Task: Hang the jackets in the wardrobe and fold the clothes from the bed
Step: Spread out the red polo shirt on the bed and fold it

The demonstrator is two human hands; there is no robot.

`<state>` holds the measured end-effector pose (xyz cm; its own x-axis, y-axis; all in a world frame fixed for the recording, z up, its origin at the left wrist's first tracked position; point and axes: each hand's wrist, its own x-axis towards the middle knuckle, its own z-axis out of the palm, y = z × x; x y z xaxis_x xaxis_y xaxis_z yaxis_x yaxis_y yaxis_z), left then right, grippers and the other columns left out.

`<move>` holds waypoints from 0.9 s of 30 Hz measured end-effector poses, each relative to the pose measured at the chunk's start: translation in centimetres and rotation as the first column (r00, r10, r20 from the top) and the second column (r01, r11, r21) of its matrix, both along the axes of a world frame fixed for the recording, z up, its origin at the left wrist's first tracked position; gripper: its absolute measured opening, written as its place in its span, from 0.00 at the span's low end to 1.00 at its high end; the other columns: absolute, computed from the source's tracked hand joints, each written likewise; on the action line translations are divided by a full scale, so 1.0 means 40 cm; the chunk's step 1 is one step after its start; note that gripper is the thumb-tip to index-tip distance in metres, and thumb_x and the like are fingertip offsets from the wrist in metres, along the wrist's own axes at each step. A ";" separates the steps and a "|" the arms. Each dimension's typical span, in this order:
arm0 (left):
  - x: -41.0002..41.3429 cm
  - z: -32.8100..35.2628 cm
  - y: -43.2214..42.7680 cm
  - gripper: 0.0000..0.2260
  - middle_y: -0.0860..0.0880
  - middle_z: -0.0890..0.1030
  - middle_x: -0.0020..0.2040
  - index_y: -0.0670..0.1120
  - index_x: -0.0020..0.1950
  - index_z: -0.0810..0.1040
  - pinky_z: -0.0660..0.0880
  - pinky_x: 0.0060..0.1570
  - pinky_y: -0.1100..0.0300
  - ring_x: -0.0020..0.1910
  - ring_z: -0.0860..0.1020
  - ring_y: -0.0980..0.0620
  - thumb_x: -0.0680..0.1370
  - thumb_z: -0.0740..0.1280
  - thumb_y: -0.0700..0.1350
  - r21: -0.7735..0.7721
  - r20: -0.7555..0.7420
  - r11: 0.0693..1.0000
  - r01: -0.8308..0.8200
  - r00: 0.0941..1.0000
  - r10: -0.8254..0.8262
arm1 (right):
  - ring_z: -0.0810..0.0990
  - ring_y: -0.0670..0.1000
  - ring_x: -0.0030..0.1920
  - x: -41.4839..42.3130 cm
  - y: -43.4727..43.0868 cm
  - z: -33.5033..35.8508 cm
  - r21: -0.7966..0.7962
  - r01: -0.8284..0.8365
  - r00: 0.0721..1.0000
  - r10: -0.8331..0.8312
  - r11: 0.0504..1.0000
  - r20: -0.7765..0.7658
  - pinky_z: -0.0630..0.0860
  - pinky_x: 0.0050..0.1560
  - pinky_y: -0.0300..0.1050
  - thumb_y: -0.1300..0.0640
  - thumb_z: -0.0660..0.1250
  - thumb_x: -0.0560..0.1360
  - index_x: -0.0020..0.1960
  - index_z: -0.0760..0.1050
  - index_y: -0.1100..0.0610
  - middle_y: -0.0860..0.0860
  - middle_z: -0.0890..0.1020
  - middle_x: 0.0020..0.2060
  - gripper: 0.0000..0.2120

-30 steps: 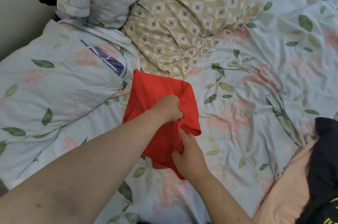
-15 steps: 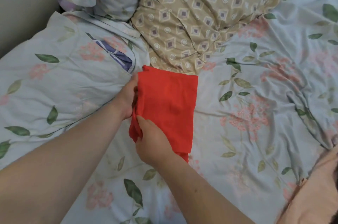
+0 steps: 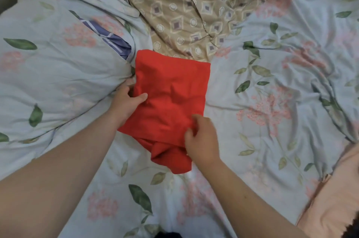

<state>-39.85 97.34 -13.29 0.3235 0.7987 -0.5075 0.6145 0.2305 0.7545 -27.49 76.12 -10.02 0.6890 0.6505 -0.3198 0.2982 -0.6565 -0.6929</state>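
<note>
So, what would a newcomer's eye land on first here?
The bright red cloth, roughly folded, in the middle of the flowered bed sheet. The left hand grips its left edge and the right hand pinches its near right corner. Behind it lies a tan patterned pillow.

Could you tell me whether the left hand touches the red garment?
Touching: the head view shows the left hand pinching the folded red fabric garment, thumb on top.

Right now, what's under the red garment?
The folded red cloth garment lies on the floral light-blue bedsheet, far edge over the beige diamond-patterned pillow. Left hand has fingers beneath its left edge. The rest is covered.
</note>
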 end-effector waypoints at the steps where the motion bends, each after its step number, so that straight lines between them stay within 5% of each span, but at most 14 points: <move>1: -0.010 -0.002 -0.009 0.16 0.51 0.83 0.51 0.46 0.58 0.79 0.77 0.52 0.56 0.47 0.81 0.55 0.73 0.74 0.49 -0.038 -0.024 0.999 -0.025 0.999 0.024 | 0.77 0.57 0.52 0.020 -0.003 -0.010 -0.071 0.074 0.996 -0.077 0.995 -0.051 0.74 0.54 0.50 0.59 0.68 0.72 0.59 0.75 0.60 0.57 0.79 0.50 0.16; 4: -0.033 0.001 -0.039 0.15 0.47 0.85 0.50 0.46 0.55 0.81 0.80 0.47 0.55 0.46 0.84 0.49 0.71 0.77 0.47 -0.294 -0.030 0.952 -0.082 0.997 0.077 | 0.79 0.55 0.46 0.039 0.003 -0.035 -0.219 0.175 0.939 -0.230 0.960 -0.255 0.75 0.46 0.49 0.51 0.71 0.72 0.49 0.71 0.56 0.52 0.79 0.43 0.13; 9: -0.071 0.027 -0.176 0.13 0.47 0.86 0.46 0.45 0.57 0.79 0.81 0.34 0.56 0.43 0.85 0.49 0.74 0.71 0.36 -0.577 0.056 0.801 -0.160 0.971 0.234 | 0.83 0.57 0.50 0.021 -0.043 -0.045 -0.226 0.302 0.702 -0.377 0.926 -0.605 0.80 0.55 0.58 0.58 0.68 0.77 0.49 0.77 0.54 0.54 0.84 0.48 0.02; 13: -0.133 0.027 -0.344 0.12 0.45 0.85 0.52 0.48 0.58 0.77 0.81 0.42 0.53 0.49 0.84 0.46 0.76 0.69 0.37 -0.688 0.010 0.682 -0.247 0.937 0.350 | 0.82 0.57 0.54 0.009 -0.184 -0.046 -0.338 0.271 0.643 -0.431 0.901 -0.633 0.78 0.59 0.60 0.57 0.65 0.79 0.58 0.75 0.57 0.55 0.82 0.54 0.08; 17: -0.185 0.040 -0.508 0.14 0.43 0.85 0.51 0.43 0.60 0.78 0.80 0.47 0.51 0.50 0.83 0.44 0.75 0.71 0.38 -0.793 -0.175 0.446 -0.415 0.856 0.486 | 0.82 0.59 0.54 -0.010 -0.330 -0.012 -0.455 0.215 0.578 -0.488 0.864 -0.654 0.79 0.58 0.59 0.58 0.65 0.80 0.58 0.75 0.59 0.58 0.83 0.53 0.08; 22: -0.213 0.125 -0.590 0.08 0.42 0.85 0.40 0.41 0.53 0.79 0.80 0.29 0.55 0.33 0.83 0.45 0.74 0.70 0.37 -0.843 -0.371 0.193 -0.502 0.802 0.468 | 0.81 0.57 0.43 0.012 -0.381 0.068 -0.580 0.171 0.584 -0.556 0.796 -0.591 0.78 0.42 0.52 0.63 0.64 0.75 0.52 0.76 0.61 0.62 0.82 0.49 0.06; 27: -0.228 0.180 -0.578 0.06 0.42 0.73 0.29 0.38 0.37 0.71 0.78 0.22 0.56 0.20 0.75 0.47 0.68 0.58 0.30 -0.809 -0.467 -0.005 -0.588 0.637 0.613 | 0.84 0.61 0.47 0.033 -0.366 0.126 -0.641 0.129 0.281 -0.648 0.756 -0.708 0.83 0.46 0.54 0.66 0.62 0.75 0.54 0.79 0.66 0.64 0.84 0.48 0.10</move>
<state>-48.96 74.22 -6.10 -0.0103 -0.2066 -0.9784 -0.1203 0.9716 -0.2039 -26.18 61.48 -4.97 -0.0265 0.0171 -0.9995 -0.6595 -0.7517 0.0047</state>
